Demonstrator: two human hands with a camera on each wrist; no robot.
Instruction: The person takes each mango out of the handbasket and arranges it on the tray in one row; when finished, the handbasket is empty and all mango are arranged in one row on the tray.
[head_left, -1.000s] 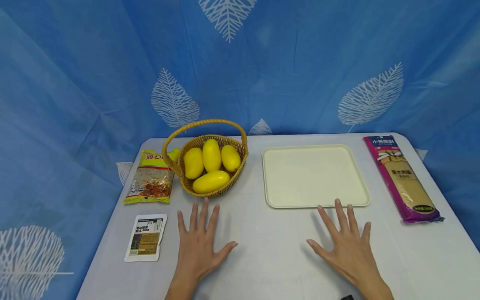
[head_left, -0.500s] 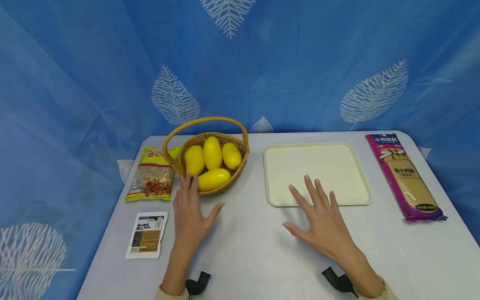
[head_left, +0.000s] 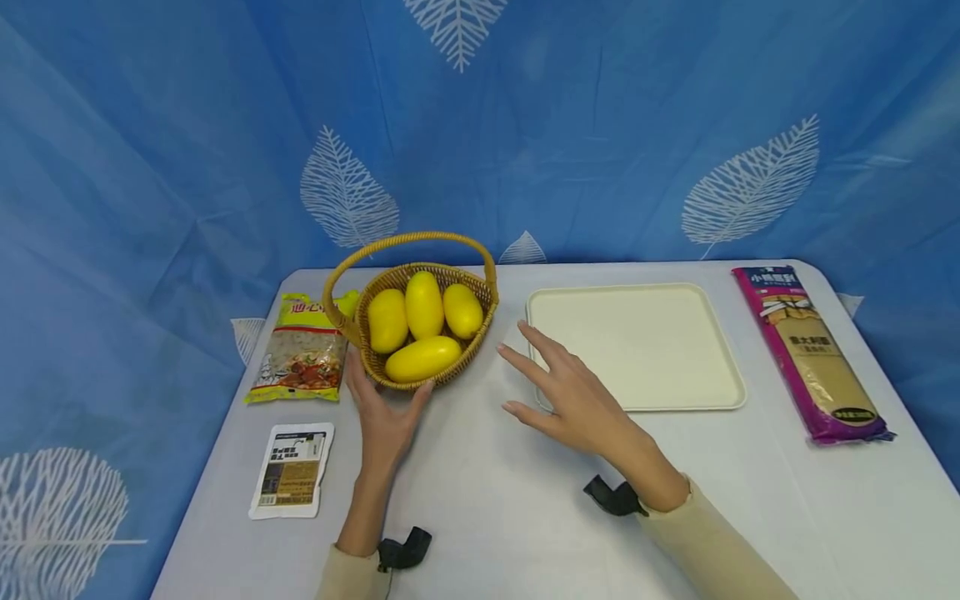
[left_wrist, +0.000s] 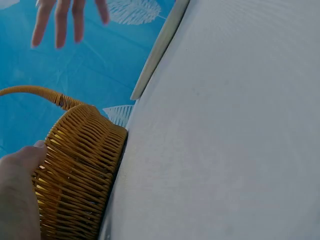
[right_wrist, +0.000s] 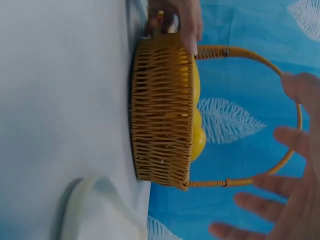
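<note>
Purple pasta packet (head_left: 813,357), yellow-edged food bag (head_left: 302,354), flat white pouch (head_left: 292,472), blue leaf-patterned curtain (head_left: 570,142)

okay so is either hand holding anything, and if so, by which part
The left hand holds the basket by its near left side, thumb close to the rim. The right hand holds nothing.

So the long purple-and-gold plastic packet (head_left: 813,358) along the white-covered table's (head_left: 480,508) right edge says 意大利面; its black oval's print is too tiny. The clear-and-yellow plastic bag (head_left: 302,354) by the far left corner reads 通心, then the tan wicker basket handle (head_left: 408,237) blocks it. White rectangular pouch (head_left: 292,471), left edge: printed, can't make it out.
</note>
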